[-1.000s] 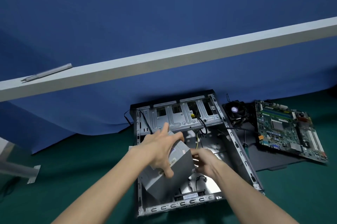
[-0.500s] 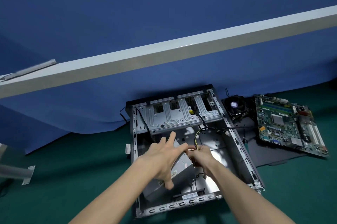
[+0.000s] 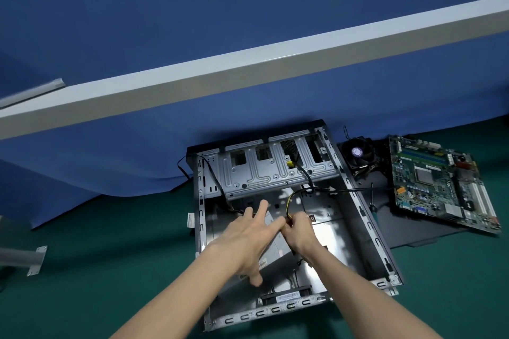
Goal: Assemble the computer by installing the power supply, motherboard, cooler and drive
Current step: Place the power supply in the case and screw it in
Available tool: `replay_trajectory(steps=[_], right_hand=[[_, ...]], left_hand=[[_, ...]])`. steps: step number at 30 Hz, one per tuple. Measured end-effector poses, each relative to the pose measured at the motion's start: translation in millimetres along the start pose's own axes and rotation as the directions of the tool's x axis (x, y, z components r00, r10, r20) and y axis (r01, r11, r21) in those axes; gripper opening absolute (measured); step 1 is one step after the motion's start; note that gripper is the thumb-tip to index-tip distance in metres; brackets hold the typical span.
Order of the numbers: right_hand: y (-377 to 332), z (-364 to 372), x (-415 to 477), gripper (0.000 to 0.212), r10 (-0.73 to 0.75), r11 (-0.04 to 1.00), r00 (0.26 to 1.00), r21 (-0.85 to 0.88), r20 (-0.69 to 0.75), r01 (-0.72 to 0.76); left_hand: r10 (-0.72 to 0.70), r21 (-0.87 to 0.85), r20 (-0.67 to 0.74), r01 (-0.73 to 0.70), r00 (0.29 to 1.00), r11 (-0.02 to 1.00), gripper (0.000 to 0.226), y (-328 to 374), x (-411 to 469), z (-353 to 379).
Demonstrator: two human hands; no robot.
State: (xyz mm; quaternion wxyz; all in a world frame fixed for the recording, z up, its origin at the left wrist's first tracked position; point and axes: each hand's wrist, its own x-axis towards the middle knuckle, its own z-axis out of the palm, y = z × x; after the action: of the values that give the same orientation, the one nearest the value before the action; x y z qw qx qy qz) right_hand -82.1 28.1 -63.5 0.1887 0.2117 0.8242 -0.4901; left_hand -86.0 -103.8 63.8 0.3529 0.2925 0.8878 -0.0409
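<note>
An open grey computer case [image 3: 366, 231] lies flat on the green mat. The grey power supply [image 3: 276, 254] sits low in its left half. My left hand [image 3: 248, 239] presses on top of the supply with fingers spread straight. My right hand [image 3: 300, 231] is curled beside it and pinches the yellow and black cable bundle [image 3: 289, 201]. A green motherboard [image 3: 440, 187] lies right of the case. The black cooler fan [image 3: 358, 155] stands between them.
A dark panel [image 3: 413, 234] lies under the motherboard. A white beam [image 3: 248, 68] crosses in front of the blue cloth backdrop. A grey metal bracket [image 3: 24, 258] sits at the far left. A screwdriver [image 3: 371, 201] lies right of the case.
The power supply has gone down from a tilted, lifted pose into the case's left side. My left hand went from gripping it to pressing flat on it. My right hand took the cables.
</note>
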Motion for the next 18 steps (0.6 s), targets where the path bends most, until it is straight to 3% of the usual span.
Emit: replay_trajectory(steps=[3, 9, 11, 13, 16, 18], right_hand=[[3.8, 4.0, 0.0, 0.026, 0.005, 0.986, 0.999, -0.168, -0.039, -0.011], [-0.5, 3.9, 0.9, 0.028, 0.068, 0.968, 0.998, -0.243, -0.001, -0.066], [-6.9, -1.6, 6.2, 0.018, 0.071, 0.971, 0.996, -0.234, 0.059, -0.055], [-19.1, -9.2, 13.8, 0.011, 0.070, 0.993, 0.983, -0.110, 0.171, -0.051], [-39.6, -14.2, 21.3, 0.030, 0.092, 0.996, 0.940, -0.020, 0.328, -0.090], [-43.9, -9.2, 25.8, 0.022, 0.105, 0.994, 0.917, -0.067, 0.384, -0.086]], left_hand=[[0.029, -0.001, -0.019, -0.029, 0.999, 1.000, 0.113, -0.8, -2.2, 5.1], [0.049, -0.006, -0.029, -0.050, 0.998, 0.999, 0.117, 1.1, -5.8, 12.3], [0.050, -0.014, -0.021, -0.050, 0.999, 0.999, 0.115, 1.8, -7.3, 13.0], [0.056, -0.034, -0.022, -0.056, 0.998, 0.998, 0.107, 2.4, -9.0, 12.4], [0.072, -0.030, -0.022, -0.072, 0.997, 0.997, 0.103, 2.1, -9.9, 12.4], [0.079, -0.022, -0.026, -0.079, 0.997, 0.997, 0.103, 1.4, -9.5, 13.6]])
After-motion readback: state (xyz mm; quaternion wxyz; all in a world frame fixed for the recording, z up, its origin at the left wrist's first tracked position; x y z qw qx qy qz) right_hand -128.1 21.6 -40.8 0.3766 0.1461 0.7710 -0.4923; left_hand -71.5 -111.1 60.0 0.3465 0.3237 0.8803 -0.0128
